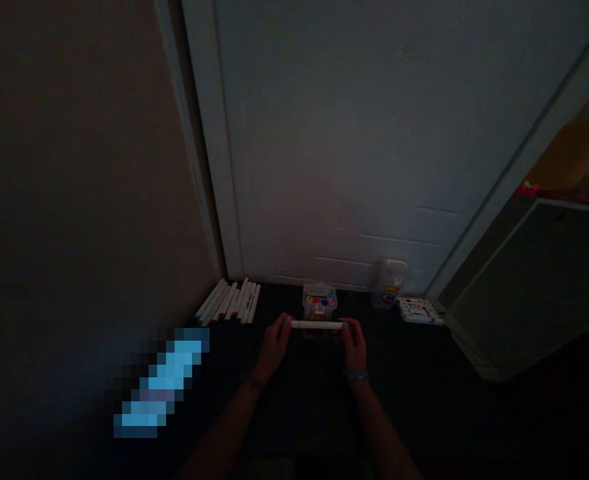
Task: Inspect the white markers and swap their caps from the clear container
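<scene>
A white marker (319,325) is held level above the dark table, one end in each hand. My left hand (276,340) is closed on its left end, where a thin dark line crosses the barrel. The fingers of my right hand (353,341) pinch the other end. Just behind the marker stands a clear plastic case (319,300) with several colored round marker ends showing inside. The marker and my hands partly hide the lower part of that case.
Several white markers (232,301) lie side by side at the back left. At the back right stands a clear container (390,283), beside a stack of white markers (418,311). A pixelated bright blue shape (162,387) is at the left. A pale panel (324,133) rises behind the table (414,393).
</scene>
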A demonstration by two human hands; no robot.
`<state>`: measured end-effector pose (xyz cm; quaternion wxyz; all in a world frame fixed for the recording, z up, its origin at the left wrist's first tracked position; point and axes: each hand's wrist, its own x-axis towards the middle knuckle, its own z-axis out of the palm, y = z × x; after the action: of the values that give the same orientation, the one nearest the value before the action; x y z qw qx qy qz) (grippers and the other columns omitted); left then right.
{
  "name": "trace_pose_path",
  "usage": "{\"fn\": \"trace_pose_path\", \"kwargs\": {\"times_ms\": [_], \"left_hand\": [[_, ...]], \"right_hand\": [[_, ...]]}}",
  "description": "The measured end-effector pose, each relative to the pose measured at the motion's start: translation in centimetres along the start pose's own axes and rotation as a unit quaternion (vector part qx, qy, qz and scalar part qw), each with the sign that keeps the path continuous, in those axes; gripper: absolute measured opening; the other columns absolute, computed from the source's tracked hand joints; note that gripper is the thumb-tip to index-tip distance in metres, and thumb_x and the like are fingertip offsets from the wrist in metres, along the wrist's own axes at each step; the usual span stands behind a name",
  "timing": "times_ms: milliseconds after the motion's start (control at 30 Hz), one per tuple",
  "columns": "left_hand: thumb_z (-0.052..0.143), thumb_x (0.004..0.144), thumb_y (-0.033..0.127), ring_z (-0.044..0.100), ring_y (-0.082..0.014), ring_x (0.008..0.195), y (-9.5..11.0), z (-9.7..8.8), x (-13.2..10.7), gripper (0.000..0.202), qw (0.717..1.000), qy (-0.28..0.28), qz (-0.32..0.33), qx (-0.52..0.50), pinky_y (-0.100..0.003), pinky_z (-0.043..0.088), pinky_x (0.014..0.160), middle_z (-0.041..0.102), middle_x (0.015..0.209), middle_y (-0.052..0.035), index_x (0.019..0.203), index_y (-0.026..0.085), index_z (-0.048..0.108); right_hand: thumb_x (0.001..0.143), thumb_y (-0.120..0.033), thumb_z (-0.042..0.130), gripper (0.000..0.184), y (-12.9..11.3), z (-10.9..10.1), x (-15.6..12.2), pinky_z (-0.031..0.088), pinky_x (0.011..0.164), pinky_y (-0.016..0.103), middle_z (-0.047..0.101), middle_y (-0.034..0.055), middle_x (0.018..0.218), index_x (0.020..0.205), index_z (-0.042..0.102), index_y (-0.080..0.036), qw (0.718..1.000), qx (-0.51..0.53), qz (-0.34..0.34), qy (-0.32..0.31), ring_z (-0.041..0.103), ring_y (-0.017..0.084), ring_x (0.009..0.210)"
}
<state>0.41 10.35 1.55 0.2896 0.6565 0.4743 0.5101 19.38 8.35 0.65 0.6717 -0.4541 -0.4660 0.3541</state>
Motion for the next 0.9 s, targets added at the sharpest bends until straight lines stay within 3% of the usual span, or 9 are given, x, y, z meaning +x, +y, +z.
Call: {"fn": "trace_pose_path", "kwargs": {"times_ms": [167,367,533,667,900], "left_hand": [[0.032,0.088,0.041,0.039,-0.0097,0.052,0.42,-0.02,-0.35,0.031,0.999,-0.019,-0.013,-0.022,-0.020,0.031,0.051,0.042,0.058,0.0050,0.085,0.018,0.052],[0.046,0.083,0.040,0.041,-0.0092,0.053,-0.03,-0.07,-0.08,0.023,0.995,0.032,-0.042,-0.088,-0.019,0.032,0.049,0.044,0.062,0.0051,0.092,0.019,0.051],[0.048,0.083,0.039,0.050,-0.0116,0.063,-0.22,-0.13,0.07,0.024,0.989,0.015,-0.042,-0.141,-0.022,0.039,0.060,0.053,0.066,0.0024,0.093,0.018,0.054],[0.046,0.084,0.038,0.051,-0.0129,0.066,-0.09,-0.26,0.15,0.027,0.988,0.011,-0.037,-0.151,-0.024,0.040,0.063,0.058,0.072,-0.0007,0.096,0.017,0.056],[0.046,0.084,0.038,0.049,-0.0118,0.063,-0.11,-0.52,0.12,0.026,0.987,0.035,-0.031,-0.151,-0.023,0.039,0.061,0.056,0.069,0.0003,0.094,0.017,0.057]], "right_hand": [[0.081,-0.043,0.049,0.028,0.72,-0.18,0.45,0.042,0.056,0.024,0.056,-0.0010,0.063,0.090,0.055,-0.017,1.000,0.021,0.005,0.016,0.052,0.012,0.057],[0.080,-0.042,0.051,0.027,0.57,-0.21,0.34,0.043,0.061,0.025,0.058,0.0007,0.070,0.089,0.058,-0.017,1.000,-0.003,0.014,0.012,0.053,0.013,0.063],[0.078,-0.042,0.054,0.027,0.78,-0.43,0.49,0.043,0.067,0.026,0.060,0.0023,0.083,0.090,0.060,-0.019,0.999,-0.001,0.021,0.031,0.054,0.015,0.072],[0.077,-0.042,0.055,0.027,0.68,-0.53,0.59,0.042,0.064,0.025,0.059,0.0013,0.079,0.089,0.061,-0.019,0.999,-0.009,0.024,0.041,0.052,0.014,0.068],[0.075,-0.041,0.058,0.026,0.15,-0.33,0.35,0.041,0.061,0.024,0.058,0.0000,0.077,0.089,0.060,-0.020,0.999,0.004,0.035,0.011,0.051,0.013,0.066]]}}
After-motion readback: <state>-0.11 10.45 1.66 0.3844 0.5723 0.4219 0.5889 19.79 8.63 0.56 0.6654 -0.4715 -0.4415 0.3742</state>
